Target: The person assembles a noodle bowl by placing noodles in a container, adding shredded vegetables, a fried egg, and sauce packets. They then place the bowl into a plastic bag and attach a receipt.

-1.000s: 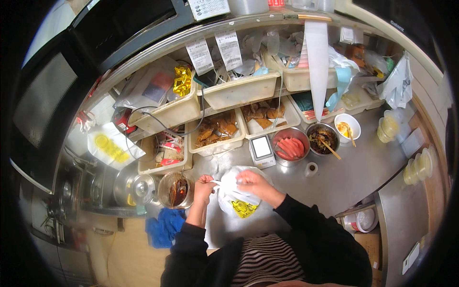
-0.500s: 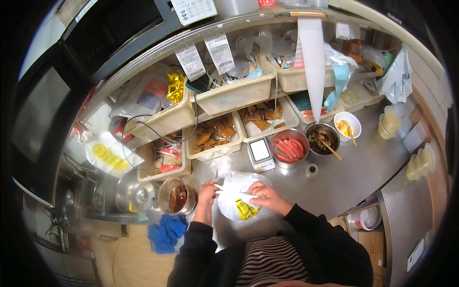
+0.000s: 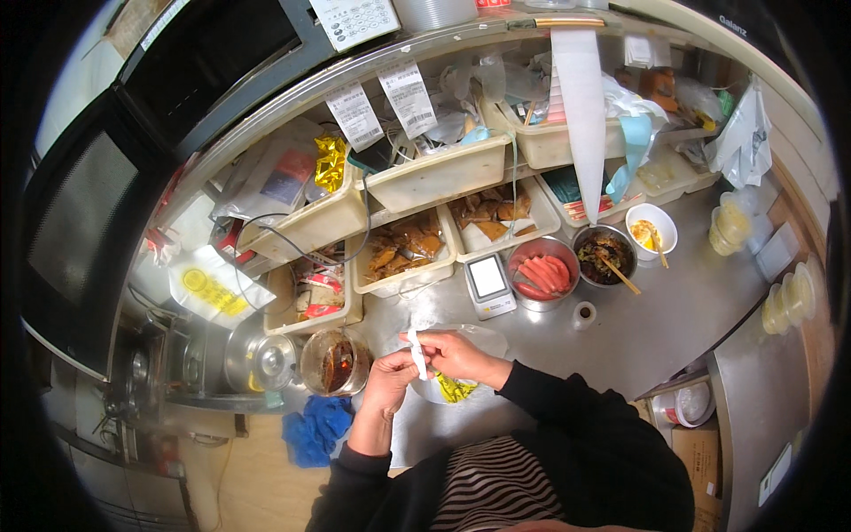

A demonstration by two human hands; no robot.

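Note:
A white plastic bag with a yellow printed patch rests on the steel counter, largely covered by my hands. My left hand is closed on the bag's gathered handle, and a white twisted strip of it stands up between my fingers. From the other side my right hand meets the left one, its fingers closed on the same handle ends. My fingers overlap, so exactly how the strips cross is hidden. Just left of my hands stands a clear jar of dark red sauce.
Beyond the bag are a small scale, a pot of pink sausages, a pot of dark sauce with chopsticks and a white bowl. A blue cloth lies left of me. Several bins line the back.
My hands have come together over the bag; before, they were apart, each pulling a handle end. The bag is now more hidden, and the view has shifted slightly.

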